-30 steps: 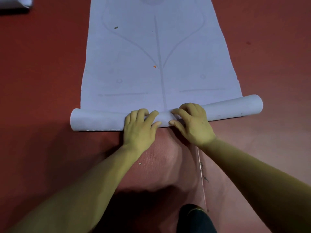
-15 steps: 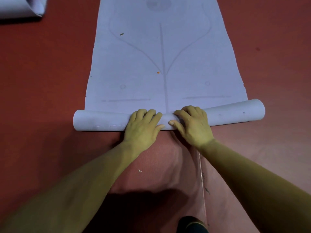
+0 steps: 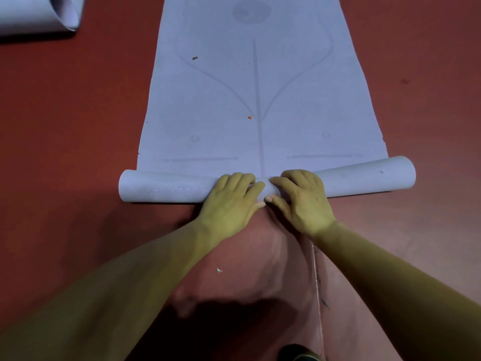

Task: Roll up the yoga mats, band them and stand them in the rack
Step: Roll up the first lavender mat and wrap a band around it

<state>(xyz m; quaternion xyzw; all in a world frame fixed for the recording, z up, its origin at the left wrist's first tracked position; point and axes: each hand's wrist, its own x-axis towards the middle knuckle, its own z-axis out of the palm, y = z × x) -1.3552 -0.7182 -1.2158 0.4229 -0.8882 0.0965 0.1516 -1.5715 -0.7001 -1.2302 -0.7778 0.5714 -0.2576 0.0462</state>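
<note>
The pale yoga mat (image 3: 260, 100) lies lengthways on the red floor (image 3: 65, 126), its far end running out past the top of the view. Its near end is wound into a roll (image 3: 166, 186) that lies crosswise in front of the person. Only a few turns look to be made, so most of the length is left to roll.

The left hand (image 3: 231, 201) and right hand (image 3: 302, 201) sit side by side on the middle of the roll, almost touching. The fingers of each curve over the top and the thumbs tuck against the near side, so both grip it rather than lie flat.

The roll's right end sits a little farther up the floor than its left, though the wide lens may exaggerate this. With both hands at the centre, the ends are free to wander and loosen. Spreading the hands toward the ends, pressing down while pushing away and checking each side edge against the turn below should keep the roll tight and square.

An orange fleck (image 3: 250, 117) and a dark fleck (image 3: 194, 58) on the flat part are best brushed off before the roll reaches them.

Another rolled mat (image 3: 39, 14) lies in the floor's far left corner of the view
</note>
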